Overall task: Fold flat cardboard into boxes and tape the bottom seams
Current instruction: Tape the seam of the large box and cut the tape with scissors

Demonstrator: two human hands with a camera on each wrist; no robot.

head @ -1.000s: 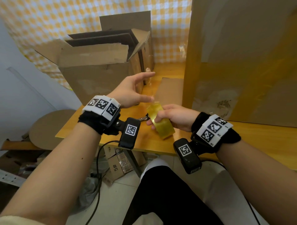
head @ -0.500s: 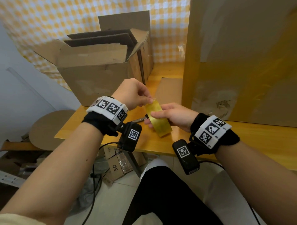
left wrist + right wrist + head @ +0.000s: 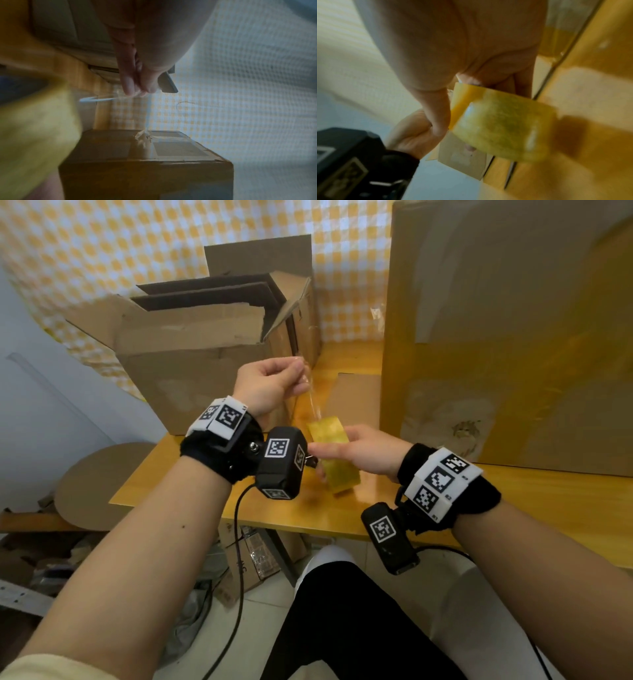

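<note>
Desk (image 3: 428,508): we are working over its front edge.
Left hand (image 3: 270,386): we are pinching clear tape (image 3: 313,402).
Right hand (image 3: 368,451): we are gripping the yellowish tape roll (image 3: 334,453).

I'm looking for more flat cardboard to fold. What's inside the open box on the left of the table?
Dark flat cardboard sheets stand upright in the open box, poking above its rim. Its front wall hides the bottom, so anything lower down can't be seen.

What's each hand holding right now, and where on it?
Right hand grips the tape roll around its outer face. Left hand pinches the free end of the clear tape strip pulled off the roll.
</note>
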